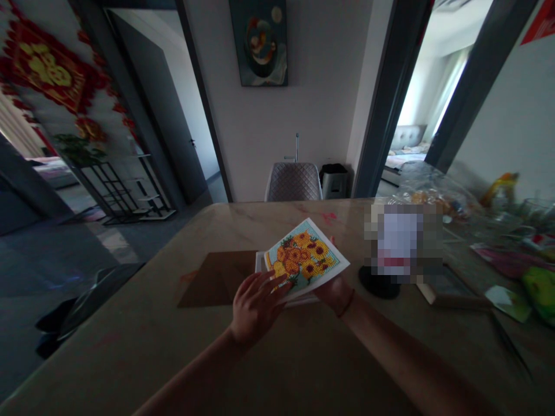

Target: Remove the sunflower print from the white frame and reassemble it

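A white-bordered picture of sunflowers (318, 251) is held tilted above the table. My right hand (335, 293) supports it from beneath at the right; most of its fingers are hidden behind the sheet. Over the lower left part of the picture, my left hand (255, 303) lies with its fingers spread. Under the picture, a white frame (259, 263) shows partly at the left and along the bottom. A brown board (217, 280) lies flat to the left of the frame.
On the table (143, 335), a round black base (379, 283) stands right of my hands, below a blurred-out area. Farther right are a framed item (459, 289), a dark pen-like stick (511, 345) and plastic bags (433, 190). A chair (293, 182) stands beyond the far edge.
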### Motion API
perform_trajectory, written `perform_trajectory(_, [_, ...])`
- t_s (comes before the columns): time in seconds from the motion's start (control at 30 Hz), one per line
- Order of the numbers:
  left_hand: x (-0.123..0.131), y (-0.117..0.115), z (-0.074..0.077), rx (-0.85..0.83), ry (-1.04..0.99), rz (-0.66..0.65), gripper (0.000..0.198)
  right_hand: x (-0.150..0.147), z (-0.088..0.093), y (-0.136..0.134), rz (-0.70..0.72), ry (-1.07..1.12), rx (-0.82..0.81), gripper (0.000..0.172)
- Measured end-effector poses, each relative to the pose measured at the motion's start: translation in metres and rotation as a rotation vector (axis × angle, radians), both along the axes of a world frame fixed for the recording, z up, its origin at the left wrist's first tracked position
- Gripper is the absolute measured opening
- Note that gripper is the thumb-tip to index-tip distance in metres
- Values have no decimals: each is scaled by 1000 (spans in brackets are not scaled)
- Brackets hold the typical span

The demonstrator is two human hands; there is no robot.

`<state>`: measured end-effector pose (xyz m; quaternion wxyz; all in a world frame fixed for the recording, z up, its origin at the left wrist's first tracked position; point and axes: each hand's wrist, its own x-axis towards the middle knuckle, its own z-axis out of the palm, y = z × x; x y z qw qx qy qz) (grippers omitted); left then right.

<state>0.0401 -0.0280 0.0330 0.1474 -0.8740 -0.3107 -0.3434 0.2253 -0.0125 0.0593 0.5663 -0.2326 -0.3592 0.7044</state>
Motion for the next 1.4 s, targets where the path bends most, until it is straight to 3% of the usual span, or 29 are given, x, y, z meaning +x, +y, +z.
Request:
perform_trajectory(0.1, [0,1,-1,-34,21,28,31,2,6,0,21,54,-16,63])
perform_trajectory(0.33, [-5,8,-3,-11,40,46,31,11,-6,15,-177,-30,-110,21])
perform_trajectory(0.5, [-7,10,-3,-19,45,65,35,29,-21,35,-120,-148,-287,13])
perform_trajectory(0.63, [-6,12,-2,-56,-45,94,45,41,-25,43,-165,-221,-258,20])
perform_trajectory(0.7, [-5,16,-2,-133,-188,149,48,43,-22,42,-137,-221,-231,21])
perform_trajectory(0.8, [-1,24,-4,-363,-556,188,48,43,-15,36,-72,-177,-181,25])
perform_trajectory(0.9, [4,31,-5,-666,-940,106,48,42,-11,33,-44,-149,-138,26])
perform_trajectory(1.0, [6,34,-3,-882,-1162,44,57,42,-11,34,-40,-184,-113,22])
perform_trajectory(1.13, [3,37,6,-1025,-1213,16,60,41,-9,32,-7,-223,-98,21])
perform_trajectory(1.4, [-4,43,28,-1214,-1027,3,59,35,4,20,113,-230,-60,23])
